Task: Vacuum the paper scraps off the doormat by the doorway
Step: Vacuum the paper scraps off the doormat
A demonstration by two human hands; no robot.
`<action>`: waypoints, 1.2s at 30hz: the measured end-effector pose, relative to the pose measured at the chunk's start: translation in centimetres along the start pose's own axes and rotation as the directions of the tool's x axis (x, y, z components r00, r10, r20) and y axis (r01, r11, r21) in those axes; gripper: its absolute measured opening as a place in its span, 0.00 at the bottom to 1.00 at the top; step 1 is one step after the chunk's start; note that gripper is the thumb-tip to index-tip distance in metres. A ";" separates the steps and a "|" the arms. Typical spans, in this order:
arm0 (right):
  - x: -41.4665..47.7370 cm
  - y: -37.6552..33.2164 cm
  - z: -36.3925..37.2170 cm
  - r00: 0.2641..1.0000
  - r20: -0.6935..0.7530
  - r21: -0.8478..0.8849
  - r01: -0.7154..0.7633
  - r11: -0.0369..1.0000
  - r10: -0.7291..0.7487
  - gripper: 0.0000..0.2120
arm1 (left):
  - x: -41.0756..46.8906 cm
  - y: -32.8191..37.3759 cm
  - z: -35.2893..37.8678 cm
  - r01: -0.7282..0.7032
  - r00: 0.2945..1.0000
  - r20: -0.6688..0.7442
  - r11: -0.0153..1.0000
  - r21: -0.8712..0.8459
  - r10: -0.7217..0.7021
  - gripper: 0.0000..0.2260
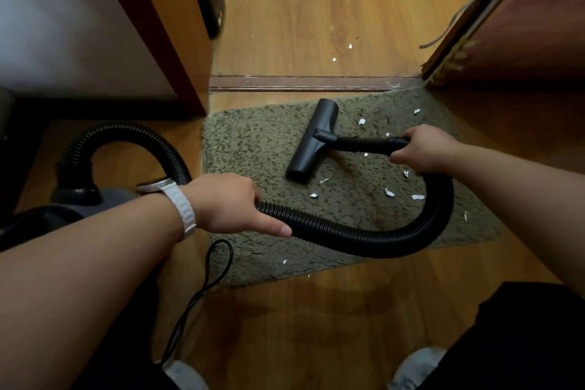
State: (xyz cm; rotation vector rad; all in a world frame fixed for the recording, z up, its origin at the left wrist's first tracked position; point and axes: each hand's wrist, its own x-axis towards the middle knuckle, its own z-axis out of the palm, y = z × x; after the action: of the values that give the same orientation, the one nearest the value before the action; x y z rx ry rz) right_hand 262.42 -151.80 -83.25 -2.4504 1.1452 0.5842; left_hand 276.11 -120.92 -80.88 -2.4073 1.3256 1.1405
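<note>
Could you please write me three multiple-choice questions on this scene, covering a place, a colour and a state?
1. Where does the nozzle rest? A on the doormat; B in the air; C out of view.
2. What colour is the watch strap? A black; B white; C red.
3. How does the hose lie over the doormat? A straight; B curved in a U; C knotted.
Answers: 1 A, it lies flat on the doormat; 2 B, the watch strap shows white; 3 B, it bends round in one sweep.
</note>
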 end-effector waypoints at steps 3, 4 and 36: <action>0.1 -0.7 0.1 0.999 0.000 -0.019 0.036 0.999 -0.036 0.12 | -0.1 -0.3 0.0 -0.004 1.000 -0.003 1.000 0.012 0.004 0.36; 0.1 -0.9 0.2 0.999 0.009 -0.015 0.046 0.999 -0.046 0.12 | -0.1 -0.4 0.1 -0.002 1.000 -0.001 1.000 0.016 0.002 0.36; -4.2 1.0 -0.1 0.936 0.221 -0.293 0.331 0.897 -0.274 0.07 | 0.0 1.3 4.2 -0.091 0.954 0.273 0.989 -0.117 0.120 0.33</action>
State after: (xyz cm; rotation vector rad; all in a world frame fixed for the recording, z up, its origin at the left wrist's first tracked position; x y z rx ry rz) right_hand 259.20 -149.77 -81.17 -2.7120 0.6136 0.9298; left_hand 272.82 -119.76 -83.53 -2.1581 1.3435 1.5481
